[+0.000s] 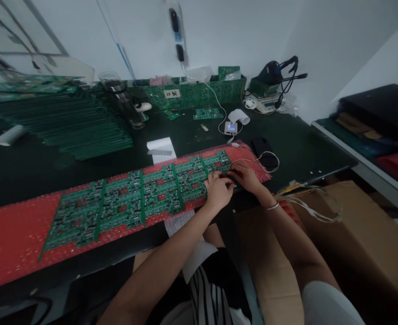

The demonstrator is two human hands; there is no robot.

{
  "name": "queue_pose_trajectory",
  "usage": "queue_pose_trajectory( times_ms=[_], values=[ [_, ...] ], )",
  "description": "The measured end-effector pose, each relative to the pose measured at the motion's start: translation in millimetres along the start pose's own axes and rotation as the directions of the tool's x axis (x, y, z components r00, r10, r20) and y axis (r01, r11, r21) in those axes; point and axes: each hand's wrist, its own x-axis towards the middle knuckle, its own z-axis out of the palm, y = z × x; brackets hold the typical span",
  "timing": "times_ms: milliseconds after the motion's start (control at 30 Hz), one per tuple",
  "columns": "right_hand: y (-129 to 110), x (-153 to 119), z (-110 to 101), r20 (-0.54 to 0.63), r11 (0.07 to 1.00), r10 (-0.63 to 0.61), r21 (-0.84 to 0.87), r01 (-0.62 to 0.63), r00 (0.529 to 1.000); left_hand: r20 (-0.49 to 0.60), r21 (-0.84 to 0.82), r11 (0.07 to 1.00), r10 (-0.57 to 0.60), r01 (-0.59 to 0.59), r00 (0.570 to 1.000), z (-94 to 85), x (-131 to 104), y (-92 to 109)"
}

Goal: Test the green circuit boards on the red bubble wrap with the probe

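A long panel of green circuit boards (160,197) lies on red bubble wrap (12,234) across the table. Over the panel's right end is my left hand (219,190), its thumb and fingers closed together. Close beside it, my right hand (246,177) has its fingers curled in and pinched near the same end. Whatever sits between the fingertips of either hand is too small and dark to make out. A thin cable (276,159) loops past my right hand, and part of it is hidden near the fingers.
At left rises a tall stack of green boards (93,122) beside a glass bottle (126,104). A small lit-screen device (231,127), a paper roll (240,116) and a black case (264,151) lie beyond my hands. Cardboard boxes (364,230) stand right of the table.
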Motion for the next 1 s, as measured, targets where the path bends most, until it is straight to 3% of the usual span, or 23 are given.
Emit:
queue_pose_trajectory(
  times_ms=[267, 533, 633, 767, 867, 1000],
  values=[
    [1, 0, 1, 0.000, 1.000, -0.003, 0.000, 0.003, 1.000, -0.030, 0.086, 0.996, -0.003, 0.005, 1.000, 3.5, -1, 5],
    [4, -2, 2, -0.001, 0.999, -0.029, -0.013, 0.029, 1.000, -0.120, 0.226, 0.973, 0.072, -0.044, 0.990, 9.6, -7, 3],
    [4, -2, 3, -0.001, 1.000, -0.026, -0.014, 0.026, 1.000, -0.048, 0.311, 0.933, 0.208, -0.183, 0.977, 4.8, -13, -1],
    [2, -1, 2, -0.014, 1.000, -0.017, -0.021, 0.016, 1.000, 0.136, 0.411, 0.806, 0.407, -0.426, 0.903, -2.7, -23, -8],
    [-1, 0, 0, -0.020, 0.999, -0.027, -0.024, 0.026, 0.999, 0.192, 0.420, 0.771, 0.440, -0.479, 0.877, -5.0, -25, -9],
    [-9, 3, -9, -0.003, 0.997, -0.003, -0.074, 0.002, 1.000, 0.260, 0.375, 0.808, 0.380, -0.455, 0.888, -12.9, -19, -5]
  ],
)
